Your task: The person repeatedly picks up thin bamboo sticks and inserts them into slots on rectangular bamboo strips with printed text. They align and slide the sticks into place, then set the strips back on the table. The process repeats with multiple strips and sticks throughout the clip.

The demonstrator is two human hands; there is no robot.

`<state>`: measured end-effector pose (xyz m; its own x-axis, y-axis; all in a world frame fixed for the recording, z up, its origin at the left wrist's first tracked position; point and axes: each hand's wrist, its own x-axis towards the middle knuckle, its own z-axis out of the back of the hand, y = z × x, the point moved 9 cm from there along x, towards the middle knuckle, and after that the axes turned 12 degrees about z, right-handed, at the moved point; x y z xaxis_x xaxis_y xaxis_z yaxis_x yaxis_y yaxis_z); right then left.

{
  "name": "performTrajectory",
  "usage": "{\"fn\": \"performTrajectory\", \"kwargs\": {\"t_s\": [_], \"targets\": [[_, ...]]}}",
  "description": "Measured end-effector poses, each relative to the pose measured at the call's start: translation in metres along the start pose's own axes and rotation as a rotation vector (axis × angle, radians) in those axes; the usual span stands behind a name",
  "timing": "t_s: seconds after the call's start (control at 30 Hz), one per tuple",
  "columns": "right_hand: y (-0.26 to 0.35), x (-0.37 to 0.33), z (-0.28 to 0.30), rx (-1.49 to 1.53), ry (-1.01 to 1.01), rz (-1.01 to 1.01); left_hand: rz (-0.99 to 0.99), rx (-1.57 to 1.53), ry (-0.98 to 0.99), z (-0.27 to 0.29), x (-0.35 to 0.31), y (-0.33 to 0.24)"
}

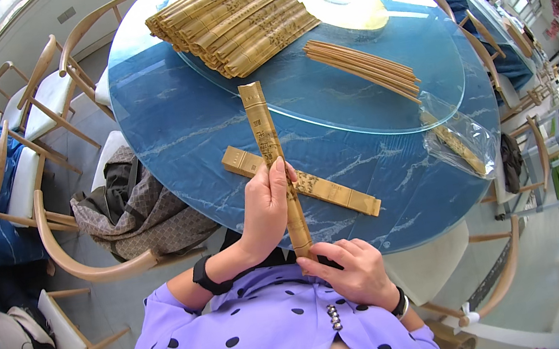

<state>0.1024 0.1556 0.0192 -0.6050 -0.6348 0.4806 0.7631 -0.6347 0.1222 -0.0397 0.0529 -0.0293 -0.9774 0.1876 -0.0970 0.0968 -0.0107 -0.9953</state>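
Observation:
My left hand is closed around the middle of a long gold paper chopstick sleeve, which stands out upright in front of me. At its near end my right hand pinches the bottom edge between thumb and fingers. Behind it, another gold sleeve lies flat and slanting on the blue table, partly covered by my left hand and the held sleeve. Farther off, a large pile of similar gold sleeves overlaps in rows. Right of that pile lies a bundle of brown chopsticks.
The round table has a blue marbled cover and a glass turntable. A clear plastic bag holding a gold strip lies at its right edge. A chair with a patterned bag stands left; another chair is at near right.

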Motion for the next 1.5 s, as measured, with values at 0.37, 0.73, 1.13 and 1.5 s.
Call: {"fn": "performTrajectory", "kwargs": {"t_s": [0.37,0.73,1.13,1.5], "targets": [[0.012,0.008,0.013,0.053,0.092,0.273,0.031,0.047,0.166,-0.024,-0.001,-0.007],[-0.005,0.023,0.042,0.206,-0.008,0.153,0.126,0.069,0.443,-0.049,-0.030,-0.023],[-0.107,0.031,0.055,0.044,0.037,-0.078,-0.442,0.664,-0.028,0.020,0.125,-0.117],[-0.290,-0.005,0.072,-0.312,0.144,-0.382,-0.621,1.258,-0.317,0.090,0.277,-0.111]]}}
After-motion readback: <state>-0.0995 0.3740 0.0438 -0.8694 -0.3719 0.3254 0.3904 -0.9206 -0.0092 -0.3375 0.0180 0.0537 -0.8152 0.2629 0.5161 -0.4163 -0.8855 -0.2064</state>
